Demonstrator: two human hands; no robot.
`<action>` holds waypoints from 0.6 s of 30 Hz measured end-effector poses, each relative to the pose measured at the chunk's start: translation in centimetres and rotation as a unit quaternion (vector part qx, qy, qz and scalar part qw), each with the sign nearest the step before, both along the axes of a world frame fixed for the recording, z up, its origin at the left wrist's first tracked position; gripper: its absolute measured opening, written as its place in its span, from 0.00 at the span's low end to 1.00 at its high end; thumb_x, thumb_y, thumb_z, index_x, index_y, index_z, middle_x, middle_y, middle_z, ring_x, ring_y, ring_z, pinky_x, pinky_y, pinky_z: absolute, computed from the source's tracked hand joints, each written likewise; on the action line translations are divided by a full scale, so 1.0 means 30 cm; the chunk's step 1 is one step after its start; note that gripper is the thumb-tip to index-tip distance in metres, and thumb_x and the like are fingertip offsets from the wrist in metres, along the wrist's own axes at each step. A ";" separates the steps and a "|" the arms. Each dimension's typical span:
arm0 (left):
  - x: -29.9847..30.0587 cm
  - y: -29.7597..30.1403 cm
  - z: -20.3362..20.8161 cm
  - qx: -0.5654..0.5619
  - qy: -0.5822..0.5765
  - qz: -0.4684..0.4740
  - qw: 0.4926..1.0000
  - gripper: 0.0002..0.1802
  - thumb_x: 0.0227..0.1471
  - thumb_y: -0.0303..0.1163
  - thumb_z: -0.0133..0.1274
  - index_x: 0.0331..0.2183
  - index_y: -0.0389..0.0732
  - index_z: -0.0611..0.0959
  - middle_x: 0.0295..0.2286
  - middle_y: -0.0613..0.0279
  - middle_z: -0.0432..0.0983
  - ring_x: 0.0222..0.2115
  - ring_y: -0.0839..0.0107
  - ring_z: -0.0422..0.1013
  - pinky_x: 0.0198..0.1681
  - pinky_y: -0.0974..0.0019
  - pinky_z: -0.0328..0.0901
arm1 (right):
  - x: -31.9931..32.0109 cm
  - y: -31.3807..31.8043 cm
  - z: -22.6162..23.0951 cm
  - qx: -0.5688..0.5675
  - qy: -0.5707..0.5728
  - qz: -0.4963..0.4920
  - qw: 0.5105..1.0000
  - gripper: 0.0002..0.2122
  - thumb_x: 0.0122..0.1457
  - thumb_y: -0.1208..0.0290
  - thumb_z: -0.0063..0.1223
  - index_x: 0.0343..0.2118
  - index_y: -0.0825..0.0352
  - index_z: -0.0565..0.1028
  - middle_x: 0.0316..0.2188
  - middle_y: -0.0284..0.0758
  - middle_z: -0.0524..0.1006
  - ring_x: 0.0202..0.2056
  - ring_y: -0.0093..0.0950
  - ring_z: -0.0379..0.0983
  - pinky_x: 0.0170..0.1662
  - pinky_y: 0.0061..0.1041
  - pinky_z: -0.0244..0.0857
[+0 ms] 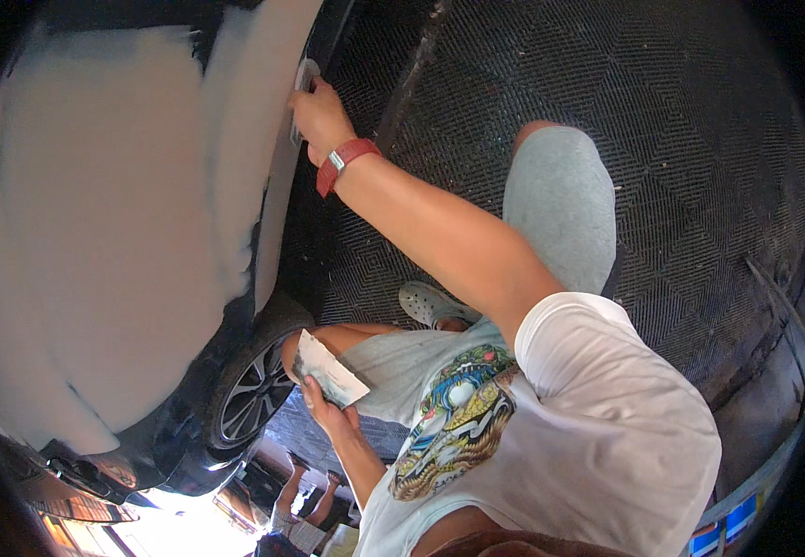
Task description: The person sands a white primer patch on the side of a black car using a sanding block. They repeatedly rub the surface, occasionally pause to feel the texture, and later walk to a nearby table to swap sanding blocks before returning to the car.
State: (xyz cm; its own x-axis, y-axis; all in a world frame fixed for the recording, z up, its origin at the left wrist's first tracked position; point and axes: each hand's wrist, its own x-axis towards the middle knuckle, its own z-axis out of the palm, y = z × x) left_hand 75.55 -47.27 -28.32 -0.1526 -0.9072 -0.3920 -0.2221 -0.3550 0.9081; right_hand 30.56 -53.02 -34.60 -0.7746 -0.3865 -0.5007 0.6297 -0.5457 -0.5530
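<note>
Fingers bent, my right hand (pixel 321 116) reaches far forward to the edge of a car's side. It grips a pale flat piece (pixel 306 74) pressed along that edge; my fingers hide much of it, so its kind is unclear. My left hand (pixel 330 408) holds a white rectangular board (pixel 330 369) with a grey smear on it, above my left knee. The car panel (pixel 115 223) at the left carries a broad, matt beige-grey coat with uneven borders over dark paint. A red band (pixel 345 165) circles my right wrist.
A car wheel (pixel 258 385) with dark spokes stands beside my left knee. Dark, patterned floor tiles (pixel 690 176) spread out at the right. Another person's legs (pixel 291 487) show at the bottom, near a bright opening. My foot wears a grey clog (pixel 425 304).
</note>
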 end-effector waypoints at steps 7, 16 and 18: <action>-0.017 -0.014 0.009 -0.004 -0.014 -0.001 1.000 0.27 0.65 0.44 0.53 0.59 0.42 0.72 0.54 0.59 0.74 0.53 0.63 0.72 0.56 0.58 0.70 | 0.055 0.011 -0.233 -0.014 -0.062 0.045 0.997 0.22 0.57 0.78 0.48 0.57 0.74 0.69 0.48 0.45 0.76 0.47 0.38 0.73 0.49 0.39 0.67; -0.016 -0.008 -0.002 -0.013 -0.029 0.003 1.000 0.31 0.64 0.46 0.52 0.61 0.38 0.70 0.57 0.56 0.71 0.56 0.63 0.70 0.59 0.58 0.67 | -0.002 -0.110 -0.326 -0.024 -0.097 0.047 0.994 0.22 0.58 0.77 0.50 0.57 0.75 0.69 0.49 0.44 0.77 0.46 0.40 0.76 0.48 0.41 0.70; -0.002 -0.003 -0.007 -0.018 -0.029 0.002 0.999 0.30 0.65 0.46 0.52 0.61 0.38 0.70 0.57 0.56 0.71 0.56 0.63 0.70 0.59 0.59 0.67 | 0.011 -0.113 -0.286 -0.059 -0.094 0.021 0.994 0.23 0.58 0.78 0.49 0.57 0.75 0.69 0.49 0.45 0.77 0.47 0.40 0.76 0.49 0.42 0.70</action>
State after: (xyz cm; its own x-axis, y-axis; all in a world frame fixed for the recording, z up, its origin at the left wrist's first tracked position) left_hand 75.50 -47.34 -28.54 -0.1269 -0.9212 -0.3677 -0.2741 -0.3237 0.9056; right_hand 30.90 -56.41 -43.17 -0.6542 -0.4812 -0.5834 0.7389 -0.5713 -0.3573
